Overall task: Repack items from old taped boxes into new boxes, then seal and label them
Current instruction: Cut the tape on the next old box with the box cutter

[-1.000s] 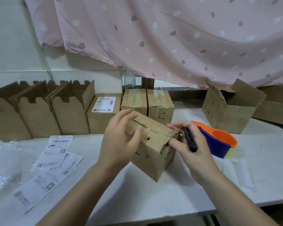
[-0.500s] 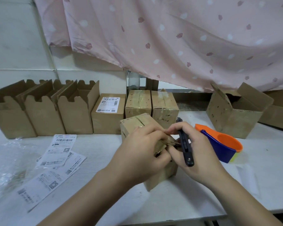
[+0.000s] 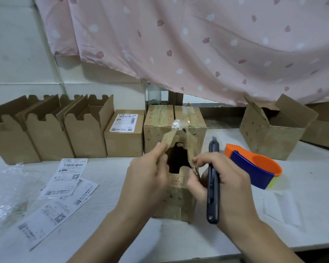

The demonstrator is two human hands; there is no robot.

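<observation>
- Because the right hand (image 3: 226, 185) pinches one flap while also clamping the utility knife (image 3: 213, 179) against its palm, a jerky pull could swing the knife's tip, which points up beside the tape dispenser (image 3: 254, 169), into cardboard or fingers.
- Left hand (image 3: 146, 179) pinches the opposite flap; uneven tugging may rip the worn cardboard.
- Old box (image 3: 176, 202) stands upright just beside the tape dispenser. It is stained and speckled, its tape torn, and its top is parted onto a dark interior.

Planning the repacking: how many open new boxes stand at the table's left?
3, in a row: left box at the frame's edge, middle box, right box beside the labelled box. More may lie beyond the left edge.
</observation>
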